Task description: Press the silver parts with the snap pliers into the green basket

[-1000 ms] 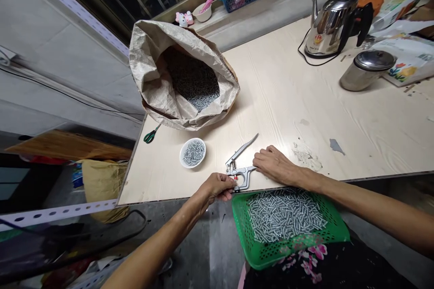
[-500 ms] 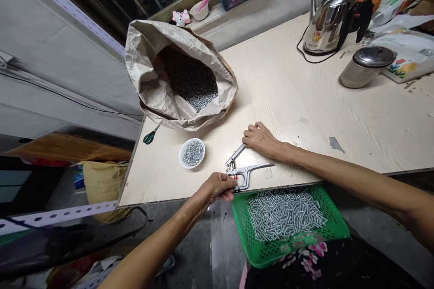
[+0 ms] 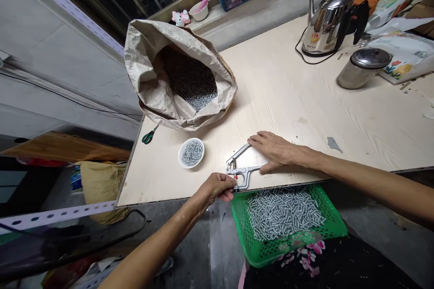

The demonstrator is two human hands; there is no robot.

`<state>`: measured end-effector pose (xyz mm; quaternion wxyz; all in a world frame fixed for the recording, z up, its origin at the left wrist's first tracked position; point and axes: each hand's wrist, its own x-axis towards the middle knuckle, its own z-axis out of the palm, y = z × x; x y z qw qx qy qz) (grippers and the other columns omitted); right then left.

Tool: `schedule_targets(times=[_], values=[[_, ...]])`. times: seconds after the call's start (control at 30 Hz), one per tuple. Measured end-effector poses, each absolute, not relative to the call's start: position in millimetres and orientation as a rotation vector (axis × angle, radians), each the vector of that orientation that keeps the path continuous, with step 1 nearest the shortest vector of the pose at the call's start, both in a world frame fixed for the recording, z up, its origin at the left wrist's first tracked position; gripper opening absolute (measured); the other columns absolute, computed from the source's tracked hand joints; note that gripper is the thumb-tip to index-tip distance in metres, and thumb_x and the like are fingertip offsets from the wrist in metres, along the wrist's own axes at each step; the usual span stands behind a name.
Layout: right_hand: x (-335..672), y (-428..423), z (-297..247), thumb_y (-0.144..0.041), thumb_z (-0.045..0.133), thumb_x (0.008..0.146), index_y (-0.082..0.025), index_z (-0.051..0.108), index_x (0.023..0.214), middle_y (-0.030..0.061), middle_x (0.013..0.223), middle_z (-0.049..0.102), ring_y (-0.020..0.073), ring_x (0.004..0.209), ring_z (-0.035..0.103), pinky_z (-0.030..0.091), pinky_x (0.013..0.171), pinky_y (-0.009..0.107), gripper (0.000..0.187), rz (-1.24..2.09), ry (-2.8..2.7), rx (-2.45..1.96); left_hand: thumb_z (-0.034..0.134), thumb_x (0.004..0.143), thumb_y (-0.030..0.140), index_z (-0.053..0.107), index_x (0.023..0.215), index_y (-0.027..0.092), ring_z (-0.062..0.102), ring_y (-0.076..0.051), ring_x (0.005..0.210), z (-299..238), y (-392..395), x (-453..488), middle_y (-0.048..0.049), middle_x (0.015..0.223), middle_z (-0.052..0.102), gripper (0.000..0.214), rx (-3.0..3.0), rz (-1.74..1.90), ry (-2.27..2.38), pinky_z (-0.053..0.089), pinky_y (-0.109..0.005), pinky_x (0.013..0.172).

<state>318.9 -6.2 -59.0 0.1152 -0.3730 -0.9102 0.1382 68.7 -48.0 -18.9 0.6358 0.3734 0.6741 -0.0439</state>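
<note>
Two plier handles [image 3: 241,149] touch the right hand's wide-spread grip [image 3: 276,151].

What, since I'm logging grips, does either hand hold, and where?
Right hand: the pliers, by both handles. Left hand: at their working end, grip unclear.

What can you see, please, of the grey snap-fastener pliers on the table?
The snap-fastener pliers look metallic and grey, with a C-shaped frame, a coil spring below the upper handle and a small red part. They rest at the near edge of the table, handles spread apart. The right hand spans both handle ends; the left hand is at the jaws, its fingers partly hiding them.
</note>
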Motion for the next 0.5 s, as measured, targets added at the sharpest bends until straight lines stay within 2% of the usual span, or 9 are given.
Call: schedule_targets(times=[0.17,0.33,0.4,0.5], values=[[316,-14,-50,-0.052,0.079,0.061,-0.016,0.054,0.11,0.0113,0.107,0.057,0.0286,0.095,0.048,0.041,0.081,0.041,0.066,0.353,-2.658,-1.184,0.07,0.072,0.033,0.058,0.068,0.014,0.057,-0.01,0.044,-22,-46,67,0.0027,0.05,0.059,0.022,0.844,-0.094,1.524,0.045,-0.021,0.047],[316,-21,-45,-0.046,0.081,0.062,-0.014,0.053,0.111,0.012,0.106,0.055,0.028,0.095,0.047,0.041,0.079,0.039,0.065,0.384,-2.626,-1.244,0.063,0.079,0.035,0.056,0.067,0.015,0.056,-0.011,0.046,-18,-47,67,0.002,0.049,0.057,0.024,0.96,-0.19,1.541,0.046,-0.024,0.052],[316,-24,-44,-0.044,0.082,0.06,-0.013,0.053,0.11,0.0127,0.105,0.054,0.0275,0.093,0.047,0.042,0.077,0.038,0.065,0.413,-2.589,-1.263,0.059,0.082,0.037,0.058,0.067,0.015,0.057,-0.013,0.051,-12,-54,72,-0.0004,0.053,0.058,0.027,1.26,-0.239,1.635,0.047,-0.026,0.055],[316,-29,-42,-0.04,0.08,0.066,-0.014,0.054,0.102,0.0107,0.101,0.054,0.0248,0.089,0.047,0.042,0.076,0.037,0.051,0.457,-2.55,-1.217,0.056,0.086,0.036,0.063,0.081,0.015,0.061,-0.02,0.076,-6,-64,87,-0.0067,0.08,0.064,0.022,1.97,-0.107,1.736,0.048,-0.032,0.067]])
